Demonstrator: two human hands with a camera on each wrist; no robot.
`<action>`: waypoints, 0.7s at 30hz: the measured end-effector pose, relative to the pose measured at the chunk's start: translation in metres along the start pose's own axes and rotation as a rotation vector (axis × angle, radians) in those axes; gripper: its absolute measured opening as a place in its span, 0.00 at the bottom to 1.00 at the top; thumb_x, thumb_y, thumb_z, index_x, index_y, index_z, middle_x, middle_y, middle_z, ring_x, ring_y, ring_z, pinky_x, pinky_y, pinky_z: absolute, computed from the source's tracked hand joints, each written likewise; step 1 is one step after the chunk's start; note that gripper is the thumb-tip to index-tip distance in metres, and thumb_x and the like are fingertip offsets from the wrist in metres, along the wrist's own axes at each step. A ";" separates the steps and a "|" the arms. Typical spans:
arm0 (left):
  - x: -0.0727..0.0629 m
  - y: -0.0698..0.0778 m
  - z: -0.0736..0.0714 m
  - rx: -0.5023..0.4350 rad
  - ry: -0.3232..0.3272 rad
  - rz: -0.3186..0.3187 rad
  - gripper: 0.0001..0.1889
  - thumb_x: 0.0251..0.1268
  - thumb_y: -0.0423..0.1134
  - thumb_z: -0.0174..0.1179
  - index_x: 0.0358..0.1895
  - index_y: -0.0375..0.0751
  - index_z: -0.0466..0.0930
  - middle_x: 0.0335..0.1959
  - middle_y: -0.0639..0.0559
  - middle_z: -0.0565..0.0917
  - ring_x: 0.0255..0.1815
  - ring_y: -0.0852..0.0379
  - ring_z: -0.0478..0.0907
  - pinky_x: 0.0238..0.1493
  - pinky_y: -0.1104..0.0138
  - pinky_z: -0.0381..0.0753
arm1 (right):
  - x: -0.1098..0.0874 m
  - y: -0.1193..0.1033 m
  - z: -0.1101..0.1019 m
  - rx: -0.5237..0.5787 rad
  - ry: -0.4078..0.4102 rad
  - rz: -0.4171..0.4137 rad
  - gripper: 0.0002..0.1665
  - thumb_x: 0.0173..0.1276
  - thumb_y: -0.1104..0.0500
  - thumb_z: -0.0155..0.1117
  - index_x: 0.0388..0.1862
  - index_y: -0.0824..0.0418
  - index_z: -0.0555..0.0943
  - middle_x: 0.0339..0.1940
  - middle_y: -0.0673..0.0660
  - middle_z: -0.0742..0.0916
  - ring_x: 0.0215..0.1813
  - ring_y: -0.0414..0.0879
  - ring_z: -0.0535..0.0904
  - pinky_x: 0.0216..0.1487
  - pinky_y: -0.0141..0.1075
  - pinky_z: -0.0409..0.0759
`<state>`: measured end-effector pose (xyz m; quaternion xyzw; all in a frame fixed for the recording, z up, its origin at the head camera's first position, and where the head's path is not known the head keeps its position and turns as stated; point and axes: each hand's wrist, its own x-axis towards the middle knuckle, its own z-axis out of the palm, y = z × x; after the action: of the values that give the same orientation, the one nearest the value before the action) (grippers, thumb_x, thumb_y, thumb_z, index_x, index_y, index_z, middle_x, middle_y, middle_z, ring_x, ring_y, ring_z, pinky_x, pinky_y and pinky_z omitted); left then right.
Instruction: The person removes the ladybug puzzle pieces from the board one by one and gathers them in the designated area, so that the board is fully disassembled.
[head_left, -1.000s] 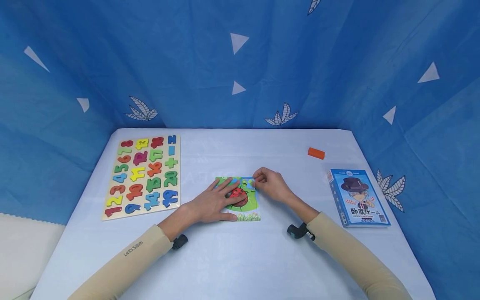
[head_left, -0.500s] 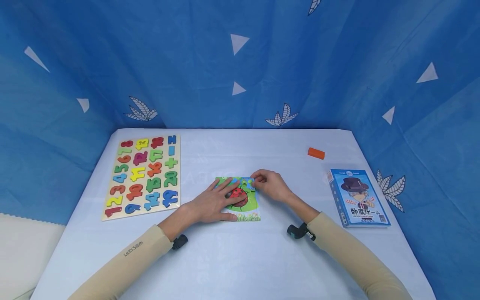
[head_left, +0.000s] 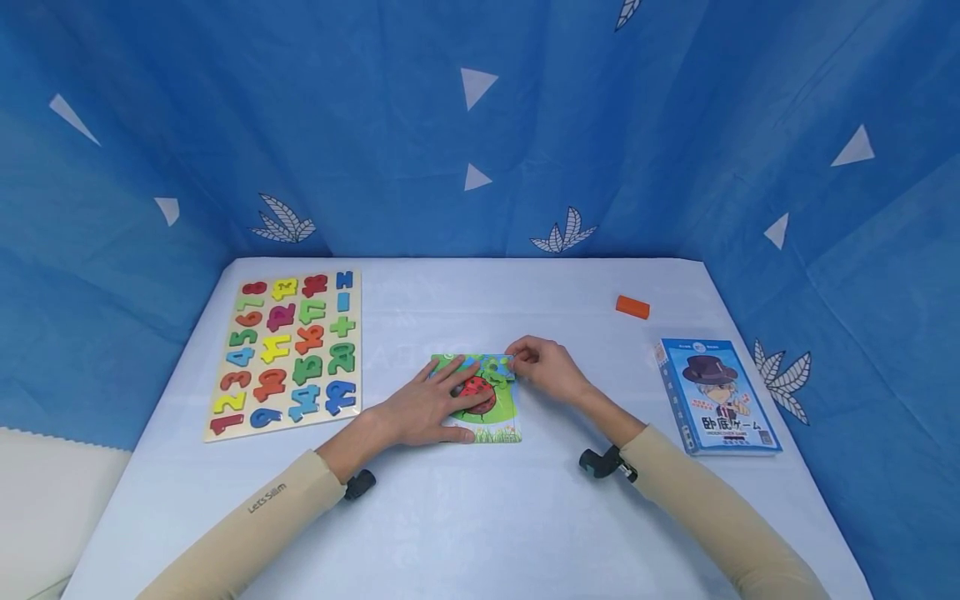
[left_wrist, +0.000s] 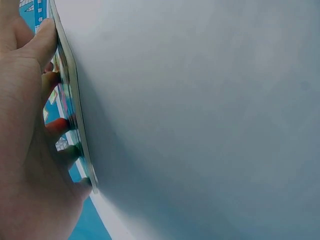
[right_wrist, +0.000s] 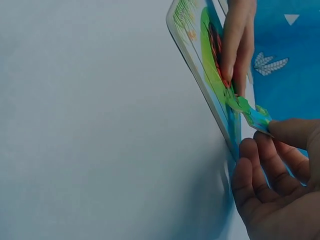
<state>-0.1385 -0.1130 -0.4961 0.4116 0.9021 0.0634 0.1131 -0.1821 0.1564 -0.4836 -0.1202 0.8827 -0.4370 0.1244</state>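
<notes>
the left hand lies spread on the puzzle board, its fingers apart and nearly straight, reaching over the red ladybug from the left. the right hand is clamped on a small green and blue puzzle piece, pinched at one end by thumb and fingers, with the other fingertips loosely curled beside it. the piece sits tilted over the far right corner of the board; whether its free end touches the board i can't tell. the board itself lies flat near the middle of the white table. to the left of it, well apart, is a wooden number board with coloured digits and signs. on the right side stands out a blue box with a figure in a dark hat, and on the far side, left of that box, an orange block. blue curtain hangs behind the table's far edge.
</notes>
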 end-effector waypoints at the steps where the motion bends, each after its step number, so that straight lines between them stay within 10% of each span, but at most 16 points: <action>1: 0.000 0.000 0.000 -0.001 0.001 0.000 0.39 0.68 0.75 0.43 0.80 0.70 0.51 0.84 0.49 0.44 0.84 0.44 0.36 0.77 0.39 0.45 | -0.001 -0.001 -0.003 0.008 -0.002 0.008 0.11 0.71 0.57 0.65 0.50 0.55 0.84 0.37 0.51 0.86 0.36 0.46 0.81 0.34 0.36 0.81; 21: 0.000 0.001 0.000 -0.005 0.017 0.013 0.40 0.68 0.74 0.45 0.80 0.67 0.53 0.84 0.48 0.46 0.83 0.42 0.37 0.77 0.39 0.45 | -0.026 0.018 -0.070 -0.009 -0.001 0.137 0.13 0.75 0.52 0.62 0.54 0.53 0.81 0.42 0.55 0.86 0.43 0.55 0.80 0.46 0.48 0.82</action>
<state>-0.1379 -0.1123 -0.4955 0.4169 0.9000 0.0698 0.1062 -0.1818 0.2274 -0.4539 -0.0602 0.8908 -0.4232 0.1539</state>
